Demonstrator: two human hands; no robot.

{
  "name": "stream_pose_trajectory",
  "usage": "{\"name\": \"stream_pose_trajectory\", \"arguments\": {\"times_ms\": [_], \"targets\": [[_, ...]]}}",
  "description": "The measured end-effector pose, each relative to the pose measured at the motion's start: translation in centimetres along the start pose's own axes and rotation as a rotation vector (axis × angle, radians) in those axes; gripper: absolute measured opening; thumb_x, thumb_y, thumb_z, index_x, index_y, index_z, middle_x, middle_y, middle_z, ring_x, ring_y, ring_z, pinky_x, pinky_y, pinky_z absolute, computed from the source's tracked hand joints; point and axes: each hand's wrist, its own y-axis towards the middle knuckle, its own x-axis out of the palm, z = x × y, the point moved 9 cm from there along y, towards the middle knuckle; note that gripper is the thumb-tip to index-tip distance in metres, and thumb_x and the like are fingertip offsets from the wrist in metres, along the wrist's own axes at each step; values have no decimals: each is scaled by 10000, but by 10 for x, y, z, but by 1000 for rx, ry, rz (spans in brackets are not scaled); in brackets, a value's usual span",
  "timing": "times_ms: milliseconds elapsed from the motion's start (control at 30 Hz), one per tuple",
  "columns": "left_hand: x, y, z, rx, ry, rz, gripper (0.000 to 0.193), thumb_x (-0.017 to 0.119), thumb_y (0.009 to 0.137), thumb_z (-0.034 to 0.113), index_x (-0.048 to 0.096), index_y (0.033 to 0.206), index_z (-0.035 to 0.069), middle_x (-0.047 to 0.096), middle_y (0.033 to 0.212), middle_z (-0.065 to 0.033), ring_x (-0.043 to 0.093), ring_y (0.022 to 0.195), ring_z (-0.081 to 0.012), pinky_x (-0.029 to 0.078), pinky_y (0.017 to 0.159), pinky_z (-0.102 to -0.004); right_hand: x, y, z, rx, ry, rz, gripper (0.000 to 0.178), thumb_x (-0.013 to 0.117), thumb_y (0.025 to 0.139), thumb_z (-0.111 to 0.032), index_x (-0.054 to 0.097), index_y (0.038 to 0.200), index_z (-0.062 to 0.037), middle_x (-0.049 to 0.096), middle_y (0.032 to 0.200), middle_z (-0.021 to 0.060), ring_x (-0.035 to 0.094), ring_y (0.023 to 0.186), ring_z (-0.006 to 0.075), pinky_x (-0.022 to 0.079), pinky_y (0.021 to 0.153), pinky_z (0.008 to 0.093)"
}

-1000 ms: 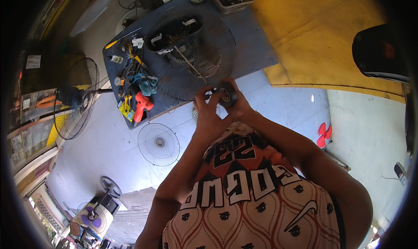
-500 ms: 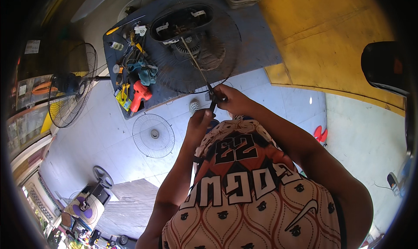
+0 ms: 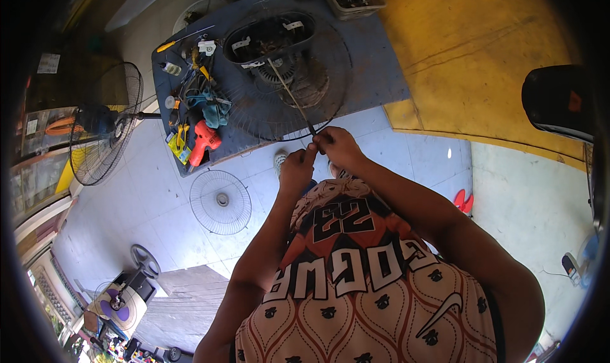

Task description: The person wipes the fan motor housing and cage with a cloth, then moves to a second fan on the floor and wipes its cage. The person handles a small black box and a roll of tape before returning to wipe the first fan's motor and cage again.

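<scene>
A fan (image 3: 298, 77) with a round wire guard lies on the dark work table, its oval housing (image 3: 270, 40) opened at the far end. From that housing a thin, straight, cord-like strand (image 3: 289, 93) runs toward me, past the guard's near rim. My right hand (image 3: 340, 148) is closed on its near end, just off the table's front edge. Right beside it, my left hand (image 3: 297, 170) is closed too, thumb against the right fingers. The strand's end is hidden within the fingers, and whether the left hand grips it is unclear.
Left on the table (image 3: 381, 83) lie a red power tool (image 3: 204, 141), a blue cloth-like item (image 3: 213, 106), a screwdriver (image 3: 168, 47) and pliers (image 3: 182, 136). A wire fan guard (image 3: 221, 200) lies on the floor; a standing fan (image 3: 108, 125) is farther left. A yellow panel (image 3: 470, 52) borders the right.
My hands have drawn together at the strand's near end. The dark piece that showed between them is now hidden by the fingers. The view has shifted slightly.
</scene>
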Motion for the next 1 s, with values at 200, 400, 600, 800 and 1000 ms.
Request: {"name": "stream_pose_trajectory", "arguments": {"times_ms": [200, 400, 600, 800, 1000], "targets": [[16, 2, 6, -37, -285, -66, 439, 612, 1013, 371, 722, 982, -53, 715, 902, -115, 654, 803, -173, 541, 793, -329, -10, -4, -14, -97, -52, 93, 292, 653, 1000, -296, 724, 985, -14, 725, 861, 185, 715, 827, 345, 534, 744, 435], [25, 49, 39, 153, -217, -307, 341, 587, 1004, 271, 686, 1056, -52, 692, 899, -92, 636, 830, -184, 527, 828, -341, -32, -12, -14, -47, 266, 10, 213, 613, 1043, -232, 676, 1134, -50, 702, 835, 128, 708, 775, 239, 543, 731, 361], [46, 71, 82, 395, -81, -559, 289, 632, 981, 150, 678, 1208, -23, 703, 1127, -96, 649, 1058, -189, 508, 965, -347, -54, -40, -29, -97, 103, 207, 290, 588, 1069, -240, 592, 1263, -25, 719, 917, 76, 683, 803, 181, 539, 770, 325], [55, 76, 104, 445, -267, -652, 384, 686, 920, -11, 658, 1302, 17, 659, 1293, -89, 635, 1204, -216, 496, 1022, -362, -32, -35, 17, 418, 882, -57, 217, 610, 1065, -275, 598, 1224, -127, 714, 1022, 2, 603, 1001, 127, 425, 882, 392], [30, 67, 116, 449, -247, -460, 500, 739, 888, 19, 589, 1365, 13, 661, 1252, -125, 668, 1094, -213, 551, 880, -352, -19, -26, 14, 199, 1152, -313, 224, 680, 1020, -272, 594, 1200, -168, 689, 1077, 2, 569, 1015, 101, 403, 854, 349]]}}
